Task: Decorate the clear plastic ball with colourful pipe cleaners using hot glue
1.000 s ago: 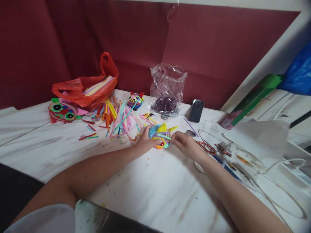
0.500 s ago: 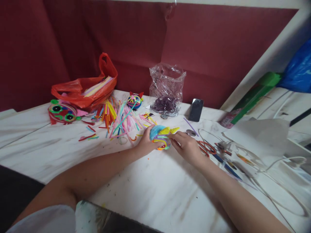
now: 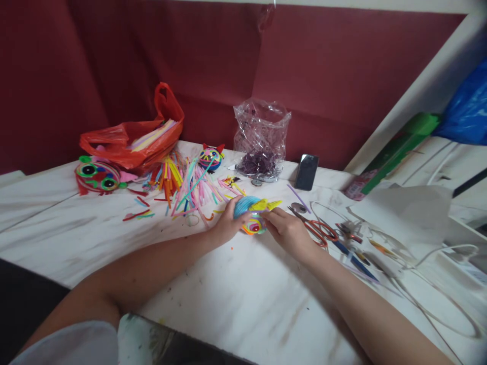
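A small round craft figure (image 3: pixel 246 204) wound in blue pipe cleaner, with yellow ear-like pieces on top and a coloured ring below, is between my hands just above the table. My left hand (image 3: pixel 228 223) is closed around its left side, thumb across the front. At its right side my right hand (image 3: pixel 286 227) pinches with thumb and forefinger at a purple pipe cleaner (image 3: pixel 258 211) lying across the figure. The fingertips partly cover the pipe cleaner's end. Orange-handled scissors (image 3: pixel 321 230) lie just right of my right hand.
Behind are loose pipe cleaners (image 3: pixel 198 187), a red plastic bag (image 3: pixel 129 144), two finished-looking figures, one a green-eared face (image 3: pixel 99 175), a clear bag (image 3: pixel 262 139) and a phone (image 3: pixel 307 172). Cables (image 3: pixel 414 263) and tools lie at the right.
My left thumb has moved up onto the front of the figure, uncovering more of the coloured ring below. My right hand has shifted slightly left and stays pinched.
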`<state>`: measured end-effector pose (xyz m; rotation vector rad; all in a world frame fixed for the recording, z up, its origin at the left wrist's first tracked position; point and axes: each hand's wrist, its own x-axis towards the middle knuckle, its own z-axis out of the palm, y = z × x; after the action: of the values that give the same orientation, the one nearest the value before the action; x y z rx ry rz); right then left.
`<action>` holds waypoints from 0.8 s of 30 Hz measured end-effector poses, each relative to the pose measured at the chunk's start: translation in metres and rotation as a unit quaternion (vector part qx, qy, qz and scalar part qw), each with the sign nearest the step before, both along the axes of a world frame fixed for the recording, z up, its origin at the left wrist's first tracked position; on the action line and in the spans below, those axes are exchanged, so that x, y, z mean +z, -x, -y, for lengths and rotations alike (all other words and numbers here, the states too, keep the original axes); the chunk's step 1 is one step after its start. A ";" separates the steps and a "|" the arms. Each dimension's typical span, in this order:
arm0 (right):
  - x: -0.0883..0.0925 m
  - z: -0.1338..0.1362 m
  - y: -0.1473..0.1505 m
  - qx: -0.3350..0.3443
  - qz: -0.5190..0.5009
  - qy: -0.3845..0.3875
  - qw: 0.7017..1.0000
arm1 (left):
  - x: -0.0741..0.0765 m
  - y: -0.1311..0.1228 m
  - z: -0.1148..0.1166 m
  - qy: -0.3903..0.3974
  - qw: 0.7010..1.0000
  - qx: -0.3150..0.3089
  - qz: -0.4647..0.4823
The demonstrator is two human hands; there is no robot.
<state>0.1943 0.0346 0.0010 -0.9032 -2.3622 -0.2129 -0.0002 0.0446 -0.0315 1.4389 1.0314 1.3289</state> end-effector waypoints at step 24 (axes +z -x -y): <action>-0.023 -0.018 0.005 -0.023 -0.209 0.051 0.976 | -0.021 0.014 -0.034 -0.029 0.999 -0.011 -0.015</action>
<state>0.1896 0.0525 -0.0218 -0.9463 -1.9761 0.0776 -0.0139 0.0788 -0.0525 1.5134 1.0011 1.3352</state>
